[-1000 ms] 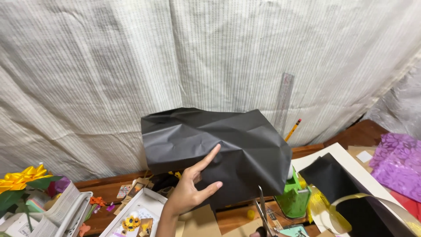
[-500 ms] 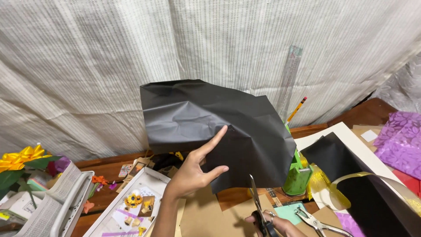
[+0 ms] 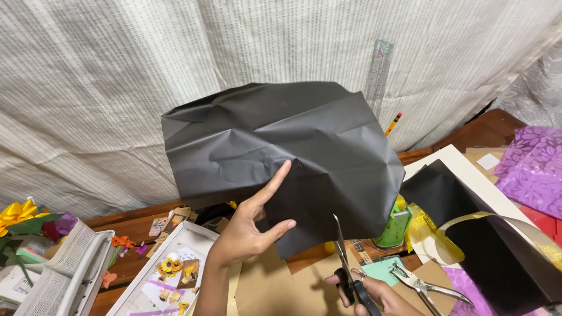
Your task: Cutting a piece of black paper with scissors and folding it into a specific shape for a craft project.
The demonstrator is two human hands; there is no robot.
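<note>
My left hand (image 3: 252,225) holds up a large crumpled sheet of black paper (image 3: 281,149) by its lower edge, index finger stretched along the sheet. My right hand (image 3: 374,292), low in the view, grips black-handled scissors (image 3: 345,263) whose blades point up toward the bottom edge of the black paper, just below it.
A green pot (image 3: 393,228) holds a clear ruler (image 3: 377,73) and a pencil (image 3: 393,124). Metal pliers (image 3: 424,287) lie at right beside a black folded sheet (image 3: 497,251) and purple fabric (image 3: 533,167). A white tray (image 3: 170,269) of paper bits and a yellow paper flower (image 3: 17,212) sit left.
The black paper has risen and come nearer. My right hand with the scissors has come up from the bottom edge toward the paper.
</note>
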